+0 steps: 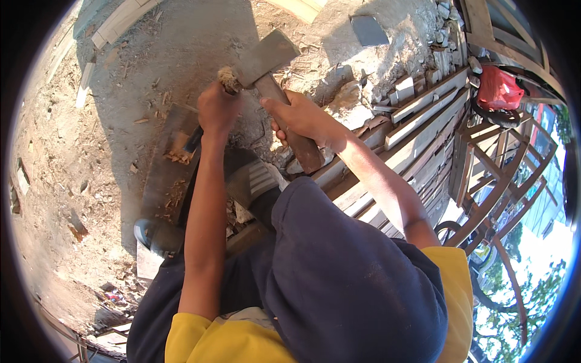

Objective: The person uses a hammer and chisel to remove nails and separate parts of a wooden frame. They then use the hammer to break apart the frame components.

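My right hand [298, 118] grips the wooden handle of a mallet [269, 57] with a broad, blocky brown head. My left hand [218, 109] is closed around a chisel [229, 80]; its frayed, mushroomed top sticks out above the fist. The mallet head is right beside that top, and whether they touch I cannot tell. Below the fist, the chisel's dark shaft slants down toward a brown wooden plank [162, 166]. A pile of pale wood chips [180, 150] lies on the plank near the shaft. The chisel's cutting edge is not clearly visible.
My shoe [158, 236] is beside the plank's near end; my other foot shows dark striped footwear [257, 181]. Stacked boards [411, 133] line the right, with a red bag [499, 88] beyond. A dark flat square piece [369, 30] and curved pale timbers [124, 21] lie farther off.
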Demonstrator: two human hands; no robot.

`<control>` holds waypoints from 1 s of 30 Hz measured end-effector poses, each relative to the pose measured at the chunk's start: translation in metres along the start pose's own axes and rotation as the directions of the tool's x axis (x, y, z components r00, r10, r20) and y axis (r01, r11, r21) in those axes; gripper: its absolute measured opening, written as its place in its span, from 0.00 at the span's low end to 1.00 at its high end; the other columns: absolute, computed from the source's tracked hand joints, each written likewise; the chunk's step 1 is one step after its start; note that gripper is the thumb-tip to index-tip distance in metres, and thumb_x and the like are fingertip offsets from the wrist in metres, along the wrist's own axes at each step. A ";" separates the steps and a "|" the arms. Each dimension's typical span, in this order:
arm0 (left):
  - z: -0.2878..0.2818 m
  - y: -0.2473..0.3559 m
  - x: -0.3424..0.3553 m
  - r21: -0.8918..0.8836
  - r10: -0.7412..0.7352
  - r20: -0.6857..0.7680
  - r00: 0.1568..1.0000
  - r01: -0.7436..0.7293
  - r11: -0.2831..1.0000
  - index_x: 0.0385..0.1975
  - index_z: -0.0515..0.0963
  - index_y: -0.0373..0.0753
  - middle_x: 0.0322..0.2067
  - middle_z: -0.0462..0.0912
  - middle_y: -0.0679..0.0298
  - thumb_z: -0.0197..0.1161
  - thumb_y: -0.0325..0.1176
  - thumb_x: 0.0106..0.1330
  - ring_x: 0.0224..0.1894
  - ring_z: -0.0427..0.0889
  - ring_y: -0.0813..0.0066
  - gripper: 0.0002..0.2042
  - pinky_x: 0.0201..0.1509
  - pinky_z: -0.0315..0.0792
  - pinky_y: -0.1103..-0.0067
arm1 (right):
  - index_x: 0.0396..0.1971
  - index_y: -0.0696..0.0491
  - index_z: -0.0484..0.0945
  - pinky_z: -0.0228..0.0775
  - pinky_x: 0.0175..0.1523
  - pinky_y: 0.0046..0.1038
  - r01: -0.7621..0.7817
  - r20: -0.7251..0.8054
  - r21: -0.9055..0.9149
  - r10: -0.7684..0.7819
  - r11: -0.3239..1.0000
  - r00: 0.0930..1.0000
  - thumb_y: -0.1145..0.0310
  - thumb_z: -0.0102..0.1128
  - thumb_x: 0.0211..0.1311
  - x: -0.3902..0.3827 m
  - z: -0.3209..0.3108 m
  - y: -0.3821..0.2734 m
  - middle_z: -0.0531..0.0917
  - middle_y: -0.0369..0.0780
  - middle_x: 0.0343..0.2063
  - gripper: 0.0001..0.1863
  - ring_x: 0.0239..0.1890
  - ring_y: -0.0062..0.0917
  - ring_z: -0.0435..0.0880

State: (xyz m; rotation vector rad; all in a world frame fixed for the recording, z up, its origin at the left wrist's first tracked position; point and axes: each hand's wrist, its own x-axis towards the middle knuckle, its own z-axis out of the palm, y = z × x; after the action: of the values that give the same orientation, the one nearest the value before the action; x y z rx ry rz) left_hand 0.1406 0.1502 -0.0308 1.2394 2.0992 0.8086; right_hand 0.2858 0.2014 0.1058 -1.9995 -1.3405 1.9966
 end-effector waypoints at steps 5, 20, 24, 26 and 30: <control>-0.004 -0.004 0.003 0.037 0.034 -0.037 0.999 -0.033 0.999 0.32 0.79 0.35 0.27 0.82 0.48 0.65 0.40 0.53 0.34 0.81 0.48 0.14 0.38 0.74 0.63 | 0.36 0.58 0.72 0.71 0.24 0.23 -0.050 0.070 -0.185 0.064 0.981 0.996 0.53 0.55 0.63 0.002 -0.025 -0.008 0.76 0.37 0.21 0.20 0.20 0.19 0.76; -0.005 -0.015 0.004 -0.022 -0.046 0.043 0.998 0.047 0.999 0.32 0.80 0.37 0.29 0.80 0.48 0.61 0.38 0.50 0.36 0.80 0.49 0.13 0.41 0.74 0.60 | 0.33 0.54 0.68 0.63 0.18 0.17 -0.075 0.135 -0.043 0.080 0.996 0.988 0.50 0.53 0.66 0.002 0.008 -0.012 0.70 0.32 0.17 0.19 0.14 0.12 0.67; -0.004 -0.015 0.003 -0.040 -0.035 0.013 0.999 0.036 0.999 0.32 0.80 0.37 0.30 0.80 0.48 0.60 0.36 0.51 0.36 0.80 0.48 0.12 0.40 0.74 0.60 | 0.35 0.53 0.69 0.60 0.17 0.17 -0.101 0.031 0.077 0.099 0.992 0.995 0.50 0.56 0.64 0.012 -0.028 -0.022 0.69 0.31 0.18 0.20 0.14 0.12 0.67; -0.006 -0.016 0.003 -0.057 -0.040 0.017 0.999 0.041 0.998 0.32 0.80 0.37 0.30 0.80 0.48 0.59 0.36 0.52 0.36 0.80 0.48 0.12 0.40 0.74 0.60 | 0.35 0.53 0.69 0.60 0.19 0.17 0.003 -0.059 0.138 0.005 0.990 0.998 0.50 0.56 0.64 0.023 -0.063 -0.032 0.68 0.31 0.18 0.19 0.15 0.11 0.66; -0.004 -0.012 0.000 -0.081 -0.054 0.045 0.998 0.058 0.995 0.32 0.80 0.37 0.31 0.80 0.48 0.59 0.36 0.53 0.37 0.80 0.48 0.11 0.41 0.74 0.60 | 0.32 0.55 0.67 0.62 0.25 0.16 0.310 -0.237 0.386 -0.231 0.869 0.944 0.54 0.54 0.67 0.047 -0.070 -0.046 0.66 0.31 0.20 0.18 0.19 0.12 0.66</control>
State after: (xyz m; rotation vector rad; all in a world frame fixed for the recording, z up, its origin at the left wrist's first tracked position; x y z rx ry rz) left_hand 0.1310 0.1451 -0.0373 1.1395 2.0363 0.8284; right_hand 0.3096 0.2942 0.1065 -1.6476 -0.9822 1.7388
